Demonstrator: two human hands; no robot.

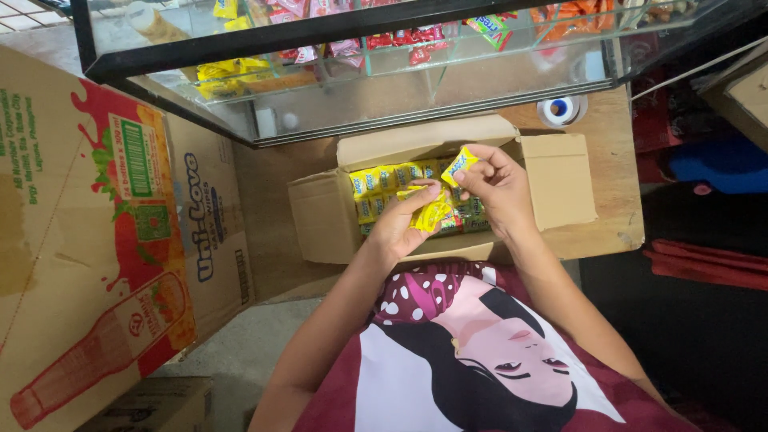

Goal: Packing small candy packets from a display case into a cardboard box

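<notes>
At the left of the frame we see flattened printed cartons (104, 240); a glass display case (384, 72) spans the top. At centre our open cardboard box (320, 216) looks mostly full of yellow packets (392, 178), so little seems unpacked. Our left hand (404, 224) clutches a few packets, our right hand (496, 188) pinches one yellow packet (459, 166) above the box. A tape roll (560, 109) lies at upper right.

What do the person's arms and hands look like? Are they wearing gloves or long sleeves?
No gloves and no long sleeves. The left hand and right hand are both bare, and both arms are uncovered all the way up as far as the picture shows. No rings, watch or bracelets can be seen. The shirt below is dark red with white polka dots and a big printed picture.
</notes>
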